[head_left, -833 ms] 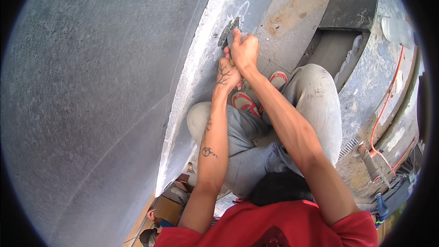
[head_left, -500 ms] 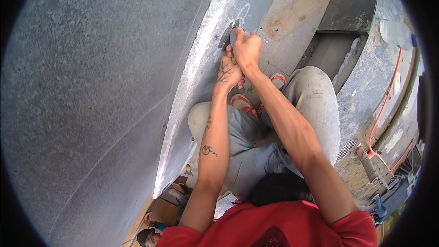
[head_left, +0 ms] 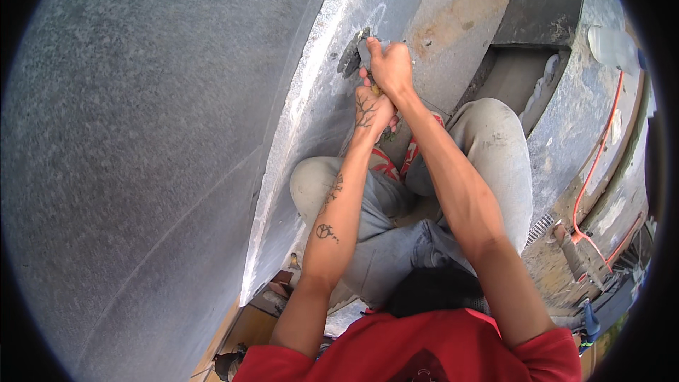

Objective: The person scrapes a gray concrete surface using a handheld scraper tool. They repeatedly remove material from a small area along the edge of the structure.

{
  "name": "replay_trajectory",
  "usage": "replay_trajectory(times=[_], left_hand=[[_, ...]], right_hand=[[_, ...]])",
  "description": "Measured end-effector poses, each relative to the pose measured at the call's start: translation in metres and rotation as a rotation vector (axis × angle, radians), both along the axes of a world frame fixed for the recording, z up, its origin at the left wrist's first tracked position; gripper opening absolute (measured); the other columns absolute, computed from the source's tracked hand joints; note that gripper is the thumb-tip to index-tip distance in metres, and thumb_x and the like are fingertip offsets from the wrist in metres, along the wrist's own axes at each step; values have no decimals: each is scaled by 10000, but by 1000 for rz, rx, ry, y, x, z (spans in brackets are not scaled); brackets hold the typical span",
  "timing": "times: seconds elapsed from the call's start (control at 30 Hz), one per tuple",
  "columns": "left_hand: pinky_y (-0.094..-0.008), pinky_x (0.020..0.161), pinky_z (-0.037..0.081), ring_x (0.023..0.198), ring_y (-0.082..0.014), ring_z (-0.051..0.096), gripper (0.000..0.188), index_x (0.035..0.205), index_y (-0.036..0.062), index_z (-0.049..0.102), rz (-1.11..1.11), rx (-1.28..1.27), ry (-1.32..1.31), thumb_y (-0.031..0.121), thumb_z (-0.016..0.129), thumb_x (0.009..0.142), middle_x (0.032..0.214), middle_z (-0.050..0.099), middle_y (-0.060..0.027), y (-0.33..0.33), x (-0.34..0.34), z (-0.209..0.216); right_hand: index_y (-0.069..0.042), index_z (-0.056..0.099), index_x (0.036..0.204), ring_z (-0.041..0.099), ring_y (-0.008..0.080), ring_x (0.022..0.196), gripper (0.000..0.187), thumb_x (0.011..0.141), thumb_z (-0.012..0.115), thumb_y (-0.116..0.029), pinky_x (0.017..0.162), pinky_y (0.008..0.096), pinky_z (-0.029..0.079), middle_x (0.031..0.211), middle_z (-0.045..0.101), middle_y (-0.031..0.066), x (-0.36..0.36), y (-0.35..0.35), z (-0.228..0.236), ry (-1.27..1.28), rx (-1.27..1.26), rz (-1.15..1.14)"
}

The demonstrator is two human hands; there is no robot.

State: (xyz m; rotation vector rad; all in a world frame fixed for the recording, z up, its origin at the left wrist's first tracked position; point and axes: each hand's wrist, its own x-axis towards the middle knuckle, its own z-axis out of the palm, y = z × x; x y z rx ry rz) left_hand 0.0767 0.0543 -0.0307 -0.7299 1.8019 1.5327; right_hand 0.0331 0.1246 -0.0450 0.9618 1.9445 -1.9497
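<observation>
Together, just right of the dark patch [head_left: 347, 64] on the grey wall [head_left: 320, 124], are my hands: left [head_left: 373, 108] nearer me, its grip unclear; right [head_left: 393, 71] beyond, clamped on a flat grey blade [head_left: 364, 54] lying patchward, long axis roughly away from me.

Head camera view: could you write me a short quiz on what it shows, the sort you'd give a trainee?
1. True or false: the right hand is higher in the picture than the left hand.
2. What colour is the patch beside the flat tool? A: yellow; B: dark grey; C: red.
3. Fill in: the orange cord runs down the ___ side of the picture.

Key: 1 true; 2 B; 3 right.
</observation>
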Motion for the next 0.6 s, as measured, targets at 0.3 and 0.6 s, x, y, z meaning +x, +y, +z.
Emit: replay_trajectory(times=[0.3, 0.6], left_hand=[[-353, 352, 361, 389, -183, 473, 244, 805, 1, 470, 290, 40, -135, 187, 605, 886, 553, 492, -85, 24, 10, 6], [-332, 370, 356, 400, -173, 457, 299, 772, 57, 481, 415, 53, -227, 299, 557, 930, 564, 474, -52, 27, 31, 28]], right_hand=[[52, 550, 617, 567, 177, 404, 463, 990, 550, -222, 404, 356, 452, 533, 610, 133, -7, 14, 16, -69, 4, 289], [98, 602, 684, 629, 227, 462, 413, 974, 546, -191, 476, 380, 512, 587, 647, 169, 6, 7, 25, -145, 23, 463]])
